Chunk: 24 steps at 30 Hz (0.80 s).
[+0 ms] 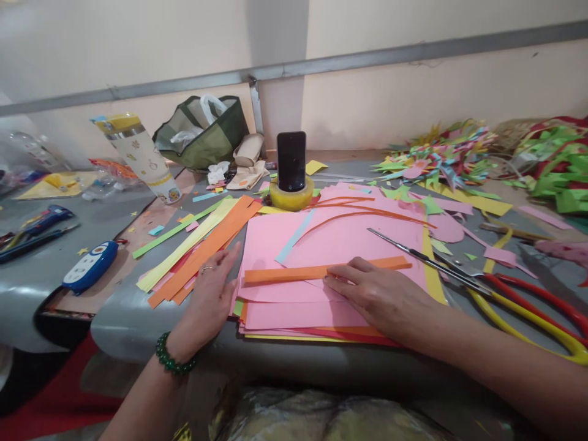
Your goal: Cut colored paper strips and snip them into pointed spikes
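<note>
An orange paper strip (285, 274) lies crosswise over a stack of pink paper sheets (275, 239), with other colours showing at its edges. My right hand (374, 297) has its fingers curled down onto this strip, gripping it near its middle. At the stack's left edge rests my left hand (211, 300), fingers stretched out and holding nothing. Just beyond that hand fan out loose orange strips (215, 245) and pale yellow strips (188, 242). A light blue strip (294, 239) and thin orange slivers (358, 211) lie on the pink sheets.
Right of the stack lie a slim cutter (413, 252) and scissors (528, 300) with red and yellow handles. A phone (291, 160) stands in a yellow tape roll (291, 197) behind. Cut scraps (445, 150), a bag (206, 135), a tumbler (138, 156) and a blue remote (90, 267) surround it.
</note>
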{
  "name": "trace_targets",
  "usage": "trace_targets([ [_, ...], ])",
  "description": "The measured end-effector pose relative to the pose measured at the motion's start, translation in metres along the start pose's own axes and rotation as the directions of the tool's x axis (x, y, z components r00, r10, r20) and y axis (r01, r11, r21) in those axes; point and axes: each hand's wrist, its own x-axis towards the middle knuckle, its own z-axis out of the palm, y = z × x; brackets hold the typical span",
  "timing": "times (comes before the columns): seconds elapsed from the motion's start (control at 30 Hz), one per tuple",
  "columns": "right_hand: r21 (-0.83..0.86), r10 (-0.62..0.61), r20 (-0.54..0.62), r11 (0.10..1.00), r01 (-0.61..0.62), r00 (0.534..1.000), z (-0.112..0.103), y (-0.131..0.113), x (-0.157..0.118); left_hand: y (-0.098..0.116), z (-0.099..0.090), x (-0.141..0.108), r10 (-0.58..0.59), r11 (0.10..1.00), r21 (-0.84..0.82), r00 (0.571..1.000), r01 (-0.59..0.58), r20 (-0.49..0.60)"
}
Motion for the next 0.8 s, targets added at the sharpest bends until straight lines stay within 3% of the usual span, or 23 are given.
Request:
trace_targets([
  [0.07,0.000,-0.003,0.003,1.000,0.003,1.000,0.000,0.000,0.001,0.014,-0.005,-0.006,-0.026,0.993,0.110,0.990,0.042,-0.140],
  [0.1,0.003,-0.005,0.005,1.000,0.005,1.000,0.000,0.000,0.001,0.024,-0.005,-0.009,-0.013,0.982,0.183,0.985,0.045,-0.173],
  [0.13,0.006,-0.009,0.008,1.000,0.009,1.000,0.001,0.000,0.001,0.037,-0.002,-0.013,0.065,0.970,0.244,0.985,-0.024,-0.160],
  [0.2,0.000,-0.014,0.007,1.000,0.014,1.000,0.002,0.001,0.001,0.063,0.008,-0.020,0.250,0.922,0.307,0.968,-0.237,-0.004],
  [0.27,-0.017,-0.016,0.005,1.000,0.017,1.000,0.004,0.001,0.000,0.084,0.024,-0.025,0.375,0.874,0.279,0.918,-0.397,0.131],
  [0.33,-0.025,-0.014,0.014,1.000,0.015,1.000,0.005,0.002,0.000,0.095,0.038,-0.029,0.345,0.883,0.272,0.922,-0.382,0.176],
  [0.43,-0.019,-0.019,0.019,1.000,0.020,1.000,0.007,0.003,-0.001,0.098,0.046,-0.031,0.245,0.913,0.290,0.954,-0.287,0.172],
  [0.53,-0.008,-0.020,0.010,1.000,0.020,1.000,0.008,0.003,-0.002,0.092,0.041,-0.034,0.193,0.919,0.318,0.970,-0.231,0.147],
  [0.8,0.026,-0.020,-0.023,0.999,0.020,1.000,0.006,0.003,-0.001,0.064,0.028,-0.046,0.141,0.884,0.433,0.984,-0.176,0.112],
])
